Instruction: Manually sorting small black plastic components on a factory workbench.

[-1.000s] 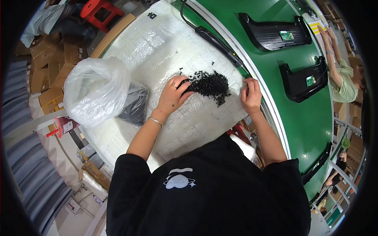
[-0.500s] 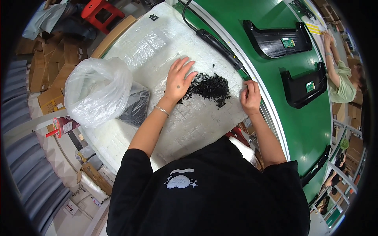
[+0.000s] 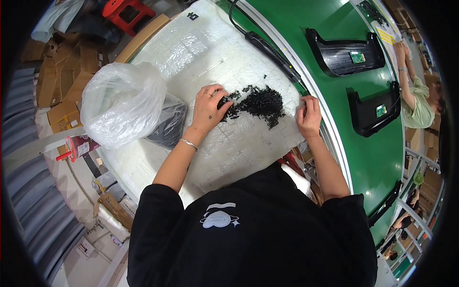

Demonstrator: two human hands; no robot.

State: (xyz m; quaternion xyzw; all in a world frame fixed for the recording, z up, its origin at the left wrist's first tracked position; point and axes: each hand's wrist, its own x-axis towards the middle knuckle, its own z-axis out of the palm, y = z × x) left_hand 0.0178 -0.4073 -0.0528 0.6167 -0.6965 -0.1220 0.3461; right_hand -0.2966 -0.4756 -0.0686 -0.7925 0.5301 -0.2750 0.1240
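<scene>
The table (image 3: 191, 67), wrapped in clear film over white, has its right edge along a metal rail (image 3: 336, 153) and a green conveyor (image 3: 370, 158); its near edge runs in front of the person's body. A black corded tool (image 3: 273, 56) lies along the right edge toward the far end, and a clear plastic bag (image 3: 125, 103) with dark contents takes up the left side. Between them, wrapped surface stretches from the pile of small black parts (image 3: 263, 103) to the far edge.

The pile lies between the two hands, nearer the right edge. The left hand (image 3: 209, 109) curves loosely over its left end, thumb apart from fingers; the right hand (image 3: 309, 116) is half curled at the right edge, just beside the pile. Whether either grips anything, I cannot tell.
</scene>
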